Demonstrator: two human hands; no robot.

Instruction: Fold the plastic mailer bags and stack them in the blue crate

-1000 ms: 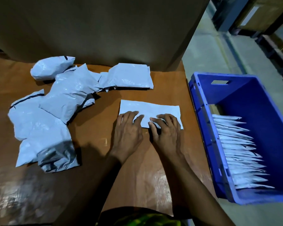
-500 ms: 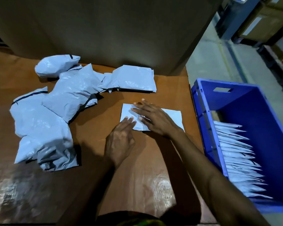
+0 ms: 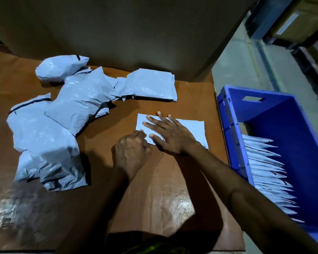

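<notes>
Closest to me, the left hand (image 3: 131, 153) sits knuckles up with its fingers curled, the tips touching the near left edge of a flat mailer bag (image 3: 191, 129); whether it actually pinches the plastic I cannot tell. Just beyond and right of it, the right hand (image 3: 170, 133) lies flat on that bag, fingers straight and spread, pressing it onto the brown surface (image 3: 154, 198). Well to the left of both hands lies a heap of loose mailers (image 3: 62, 116), crumpled and overlapping. To the right of the right hand, off the surface's edge, stands the blue crate (image 3: 233, 129), with folded bags (image 3: 264, 171) rowed inside. Farthest off rises a cardboard wall (image 3: 136, 33).
</notes>
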